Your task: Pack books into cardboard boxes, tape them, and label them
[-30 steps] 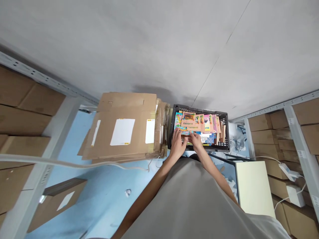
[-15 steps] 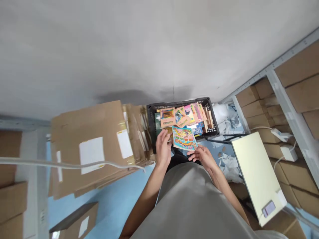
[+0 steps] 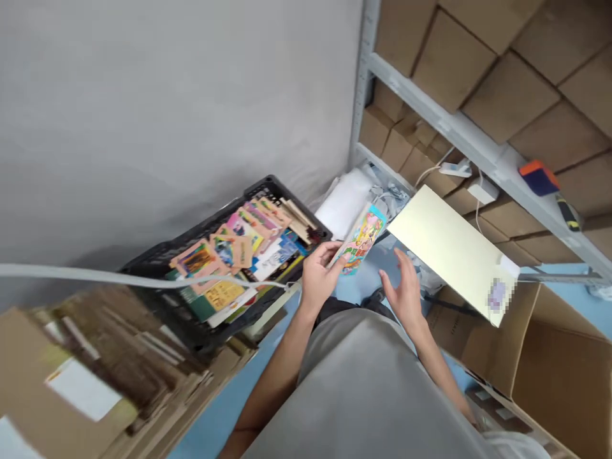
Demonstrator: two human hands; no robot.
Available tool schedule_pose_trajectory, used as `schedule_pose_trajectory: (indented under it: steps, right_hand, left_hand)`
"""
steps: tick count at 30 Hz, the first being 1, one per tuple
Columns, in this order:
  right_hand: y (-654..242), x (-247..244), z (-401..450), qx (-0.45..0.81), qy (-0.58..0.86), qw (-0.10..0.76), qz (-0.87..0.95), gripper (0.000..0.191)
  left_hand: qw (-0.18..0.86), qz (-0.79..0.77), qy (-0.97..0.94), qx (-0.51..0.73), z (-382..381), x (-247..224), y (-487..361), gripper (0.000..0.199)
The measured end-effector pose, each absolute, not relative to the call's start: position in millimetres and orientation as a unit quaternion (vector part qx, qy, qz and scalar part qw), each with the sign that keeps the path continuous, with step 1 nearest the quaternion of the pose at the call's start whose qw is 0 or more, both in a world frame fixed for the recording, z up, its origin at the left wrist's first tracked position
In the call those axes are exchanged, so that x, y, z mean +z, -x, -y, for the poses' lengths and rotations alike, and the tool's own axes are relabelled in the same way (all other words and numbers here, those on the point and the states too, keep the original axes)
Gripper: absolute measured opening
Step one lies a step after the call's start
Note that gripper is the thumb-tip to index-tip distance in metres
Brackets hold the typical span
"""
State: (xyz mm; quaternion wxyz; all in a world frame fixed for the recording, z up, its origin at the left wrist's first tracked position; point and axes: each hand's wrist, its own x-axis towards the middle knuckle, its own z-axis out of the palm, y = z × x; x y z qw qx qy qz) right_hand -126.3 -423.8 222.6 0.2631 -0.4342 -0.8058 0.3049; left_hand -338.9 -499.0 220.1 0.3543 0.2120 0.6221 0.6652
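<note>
A colourful booklet with a turquoise border [image 3: 363, 241] is gripped at its lower left edge by my left hand [image 3: 319, 274]. The booklet is tilted, and its pale side edge shows. My right hand [image 3: 402, 287] is apart from it on the right, thumb and fingers spread, holding nothing. To the left of my left hand, a black plastic crate [image 3: 160, 252] holds several booklets and cards [image 3: 238, 223] in pink, yellow, blue and green.
A pale board [image 3: 444, 245] with a phone [image 3: 497, 293] lies right of my hands. Beyond it are shelves of cardboard boxes [image 3: 482, 57]. An open carton [image 3: 564, 363] sits lower right, flattened cardboard [image 3: 43, 395] lower left. A white cable [image 3: 119, 278] crosses the crate.
The view has turned right, so the crate now appears further left. My right hand has let go of the booklet and opened; my left hand has it, turned more upright.
</note>
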Motion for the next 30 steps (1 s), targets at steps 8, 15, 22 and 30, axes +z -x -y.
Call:
schedule_pose_trajectory:
  steps: [8, 15, 22, 30]
  right_hand:
    - [-26, 222, 321, 0.094, 0.457, 0.238, 0.852, 0.042]
    - [-138, 205, 276, 0.263, 0.590, 0.267, 0.715, 0.039]
    - [-137, 198, 246, 0.467, 0.647, 0.494, 0.345, 0.059]
    - [-114, 216, 202, 0.474, 0.662, 0.493, 0.307, 0.064]
  left_hand:
    - [0.354, -0.548, -0.622, 0.433, 342, 236, 198, 0.019]
    - [0.342, -0.577, -0.574, 0.469, 252, 205, 109, 0.056]
    - [0.652, -0.514, -0.376, 0.411, 198, 163, 82, 0.071]
    - [0.680, -0.497, -0.341, 0.418, 142, 180, 91, 0.061]
